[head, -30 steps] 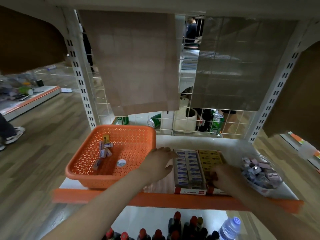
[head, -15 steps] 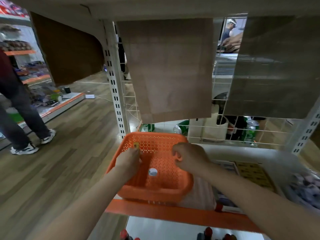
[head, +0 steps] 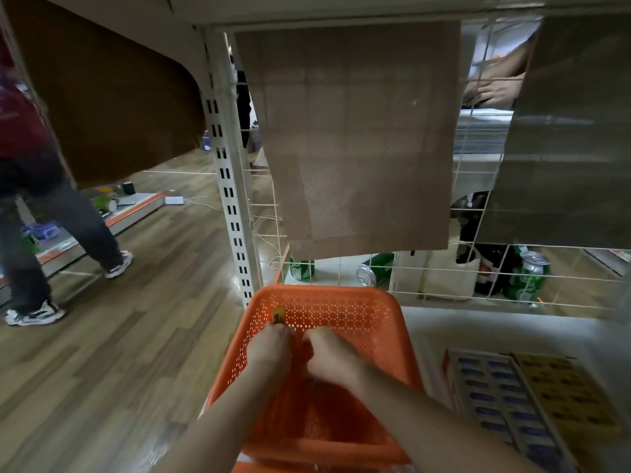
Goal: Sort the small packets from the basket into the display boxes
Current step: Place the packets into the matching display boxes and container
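Note:
The orange perforated basket [head: 389,339] stands at the left end of the white shelf [head: 478,332]. Both my hands are inside it, side by side near its far wall. My left hand [head: 268,351] and my right hand [head: 329,358] have their fingers bent down and away from me, so the fingertips and whatever lies under them are hidden. One small yellow packet [head: 278,315] leans on the far wall just beyond my left fingers. To the right lie two display boxes: one with blue packets [head: 495,401], one with yellow packets [head: 566,394].
A white slotted upright [head: 232,203] rises behind the basket's left corner. A wire grid [head: 444,278] backs the shelf, with green cans [head: 527,278] behind it and a brown mesh sheet [head: 351,138] hanging above. A person [head: 30,186] walks on the wooden floor at left.
My head turned left, so the basket is now central. Both hands left the display boxes, went into the basket, and have closed together near its far wall.

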Tool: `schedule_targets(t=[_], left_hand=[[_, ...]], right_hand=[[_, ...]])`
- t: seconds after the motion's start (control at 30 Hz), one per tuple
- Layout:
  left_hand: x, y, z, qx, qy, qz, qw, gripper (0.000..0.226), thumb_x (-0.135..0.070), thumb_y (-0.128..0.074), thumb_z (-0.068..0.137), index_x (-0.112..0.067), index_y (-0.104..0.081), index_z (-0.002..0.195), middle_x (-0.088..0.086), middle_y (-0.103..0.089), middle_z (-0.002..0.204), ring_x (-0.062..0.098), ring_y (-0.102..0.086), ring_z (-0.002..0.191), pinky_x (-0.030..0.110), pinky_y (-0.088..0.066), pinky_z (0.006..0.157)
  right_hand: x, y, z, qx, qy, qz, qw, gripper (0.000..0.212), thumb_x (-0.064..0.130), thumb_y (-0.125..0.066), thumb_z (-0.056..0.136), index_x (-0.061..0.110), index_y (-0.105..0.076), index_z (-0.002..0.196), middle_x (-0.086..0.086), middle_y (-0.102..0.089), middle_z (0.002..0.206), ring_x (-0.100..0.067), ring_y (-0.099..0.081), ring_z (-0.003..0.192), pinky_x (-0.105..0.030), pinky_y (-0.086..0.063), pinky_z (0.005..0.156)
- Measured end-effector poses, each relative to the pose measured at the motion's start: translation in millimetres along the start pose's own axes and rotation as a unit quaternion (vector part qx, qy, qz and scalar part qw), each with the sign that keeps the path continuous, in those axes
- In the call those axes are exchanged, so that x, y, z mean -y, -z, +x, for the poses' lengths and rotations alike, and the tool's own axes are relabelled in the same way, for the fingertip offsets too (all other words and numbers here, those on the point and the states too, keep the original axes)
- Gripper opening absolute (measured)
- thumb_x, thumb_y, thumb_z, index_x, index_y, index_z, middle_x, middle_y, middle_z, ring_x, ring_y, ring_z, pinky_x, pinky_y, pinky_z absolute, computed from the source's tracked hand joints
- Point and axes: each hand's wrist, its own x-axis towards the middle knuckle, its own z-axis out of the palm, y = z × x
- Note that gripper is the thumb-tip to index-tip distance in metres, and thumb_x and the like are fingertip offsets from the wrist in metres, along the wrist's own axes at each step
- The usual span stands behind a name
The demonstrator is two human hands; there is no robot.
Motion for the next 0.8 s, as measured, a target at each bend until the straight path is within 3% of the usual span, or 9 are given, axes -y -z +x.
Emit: schedule_targets(t=[0.17,0.27,0.33,0.4,0.53,0.7,0.8], left_hand=[[8,10,-8,-0.068,-0.046,0.022,0.996,0.023,-0.010,-0.049,0.090,-0.013,-0.051,0.113,0.006,-0.056,0.116,0.025,-0.061,0.103,0.032,-0.047,0.077],[19,14,-15,-0.083,-0.074,0.013,0.994,0.025,-0.015,-0.053,0.088,-0.016,-0.050,0.113,0.001,-0.053,0.115,0.020,-0.059,0.102,0.031,-0.046,0.079],[25,16,-20,-0.081,-0.073,0.014,0.994,0.027,-0.019,-0.060,0.085,-0.019,-0.051,0.111,-0.001,-0.052,0.113,0.020,-0.059,0.101,0.032,-0.047,0.076],[29,16,-22,-0.089,-0.071,0.013,0.993,0.030,-0.019,-0.066,0.083,-0.020,-0.052,0.109,-0.003,-0.054,0.111,0.019,-0.060,0.098,0.031,-0.049,0.072],[25,20,-27,-0.109,-0.084,-0.006,0.990,0.020,-0.018,-0.057,0.090,-0.021,-0.057,0.109,-0.004,-0.056,0.110,0.018,-0.060,0.097,0.027,-0.045,0.066],[14,30,-39,-0.118,-0.097,-0.034,0.988,0.023,-0.015,-0.059,0.088,-0.022,-0.060,0.110,-0.005,-0.057,0.112,0.018,-0.061,0.097,0.026,-0.047,0.068],[3,37,-49,-0.118,-0.113,-0.035,0.986,0.020,-0.014,-0.059,0.087,-0.022,-0.061,0.105,-0.007,-0.056,0.109,0.016,-0.061,0.096,0.024,-0.049,0.067]], right_hand=[[19,-16,13,0.005,0.034,0.060,0.998,0.021,0.032,-0.053,0.074,0.019,-0.064,0.085,-0.013,-0.067,0.104,-0.030,-0.063,0.099,-0.029,-0.042,0.073],[24,-24,18,-0.042,0.034,0.058,0.997,0.022,0.013,-0.048,0.089,0.008,-0.064,0.102,-0.014,-0.064,0.111,-0.029,-0.060,0.106,-0.029,-0.041,0.079],[25,-29,19,-0.064,0.042,0.059,0.995,0.023,0.010,-0.045,0.090,0.007,-0.066,0.099,-0.013,-0.066,0.109,-0.028,-0.060,0.104,-0.027,-0.037,0.073],[22,-26,19,-0.073,0.024,0.060,0.995,0.019,0.014,-0.050,0.088,0.011,-0.067,0.095,-0.011,-0.068,0.103,-0.029,-0.062,0.098,-0.027,-0.038,0.069],[5,-6,8,-0.070,0.000,-0.003,0.998,0.018,0.009,-0.065,0.082,0.010,-0.067,0.100,-0.009,-0.068,0.103,-0.028,-0.064,0.096,-0.028,-0.046,0.077],[-16,34,-27,-0.099,0.091,0.008,0.991,0.016,0.007,-0.070,0.076,0.011,-0.068,0.091,-0.006,-0.065,0.095,-0.021,-0.061,0.088,-0.031,-0.049,0.075],[-23,63,-58,-0.094,0.141,0.008,0.986,0.020,0.009,-0.072,0.077,0.010,-0.065,0.095,0.000,-0.061,0.094,-0.013,-0.057,0.085,-0.018,-0.045,0.068]])
